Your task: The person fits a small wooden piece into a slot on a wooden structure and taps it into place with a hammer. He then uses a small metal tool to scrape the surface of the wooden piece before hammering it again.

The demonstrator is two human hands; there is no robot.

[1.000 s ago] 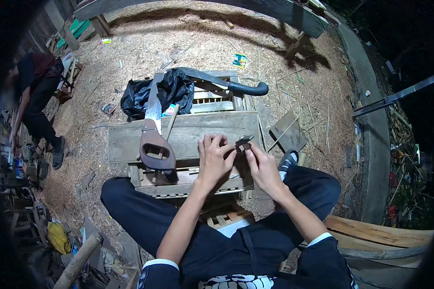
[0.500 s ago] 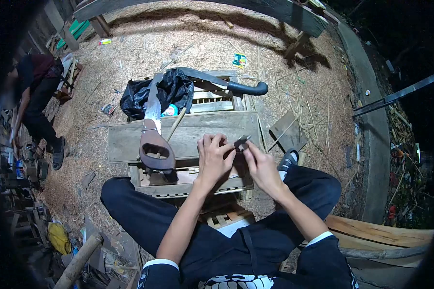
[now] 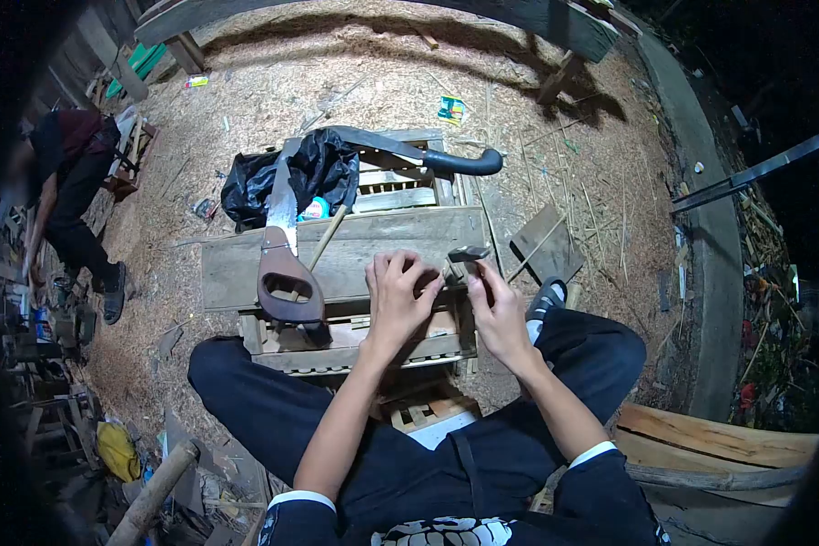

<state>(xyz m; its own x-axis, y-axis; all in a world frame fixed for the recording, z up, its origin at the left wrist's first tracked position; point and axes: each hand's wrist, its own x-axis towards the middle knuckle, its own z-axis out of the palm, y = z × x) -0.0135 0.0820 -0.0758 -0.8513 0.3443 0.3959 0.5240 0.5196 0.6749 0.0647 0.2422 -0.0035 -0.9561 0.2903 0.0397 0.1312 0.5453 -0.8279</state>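
Over the near edge of a wooden plank (image 3: 400, 238), my left hand (image 3: 399, 300) is closed, fingers bent together; whatever they pinch is too small to make out. To its right, my right hand (image 3: 498, 314) is wrapped round a small hammer, whose dark metal head (image 3: 469, 254) shows above the fingers while the handle is mostly hidden. A handsaw (image 3: 288, 273) lies across the plank's left part beside a thin stick (image 3: 328, 238). Behind the plank rest a black plastic bag (image 3: 323, 173) and a long blade with a dark handle (image 3: 464, 163).
A slatted wooden crate (image 3: 400, 197) stands under the plank. At the left a person (image 3: 77, 196) bends over. A flat board (image 3: 548, 243) lies on the ground right of the plank, near my sandalled foot (image 3: 546, 300). A wooden beam (image 3: 382, 11) crosses the far side.
The hammer head has risen slightly and turned more level, and my right hand has shifted a little right and down. My left hand has moved slightly left.
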